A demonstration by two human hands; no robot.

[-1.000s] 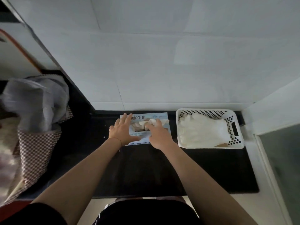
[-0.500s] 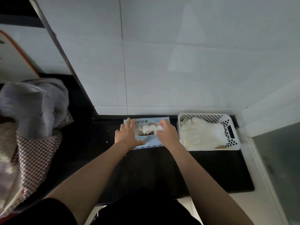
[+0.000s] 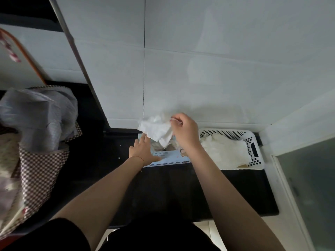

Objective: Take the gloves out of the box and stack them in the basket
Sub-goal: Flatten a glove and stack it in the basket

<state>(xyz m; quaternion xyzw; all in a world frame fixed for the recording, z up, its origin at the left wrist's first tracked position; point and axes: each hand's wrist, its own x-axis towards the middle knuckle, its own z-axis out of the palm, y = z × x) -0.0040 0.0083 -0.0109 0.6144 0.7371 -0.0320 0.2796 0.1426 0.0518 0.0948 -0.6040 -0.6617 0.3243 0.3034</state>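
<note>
Head view, right hand (image 3: 184,131) pinching one glove (image 3: 156,130), left hand (image 3: 143,150) flat on one box (image 3: 168,158)

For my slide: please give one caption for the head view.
Right hand lifts a glove from the box; left hand steadies it.

Your right hand (image 3: 184,131) and the crumpled white glove (image 3: 156,131) it pinches cover the far part of the box (image 3: 168,158), so you cannot see the full opening or how many gloves remain inside. Your left hand (image 3: 143,151) hides the box's left end. The print on the box is too small to read. In the basket (image 3: 255,151) at right, the stacked gloves (image 3: 224,153) merge into one pale mass; no count is possible. The checked bag (image 3: 36,169) is cut off by the left edge.
</note>
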